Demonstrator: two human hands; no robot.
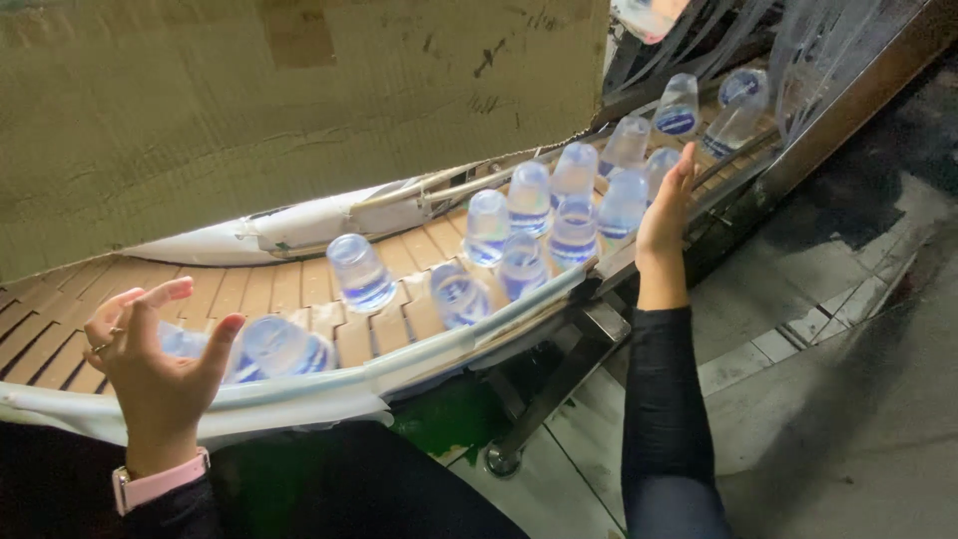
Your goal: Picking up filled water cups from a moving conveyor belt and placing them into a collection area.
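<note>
Several clear plastic bottles with blue labels stand on a curved slatted conveyor (299,284). My left hand (155,364) is open at the near left rail, fingers spread, next to a bottle (279,347) and touching nothing. A pink watch band sits on that wrist. My right hand (667,215) is flat and open, its palm turned toward a tight cluster of bottles (574,215) at the right side of the belt. Whether it touches them I cannot tell. One bottle (361,271) stands apart mid-belt.
A large cardboard sheet (299,110) hangs over the back of the conveyor. More bottles (679,105) come along the belt at upper right under plastic strips. A white guide rail (419,359) edges the belt. Grey wet floor (848,349) lies to the right, with a metal leg (544,394) below.
</note>
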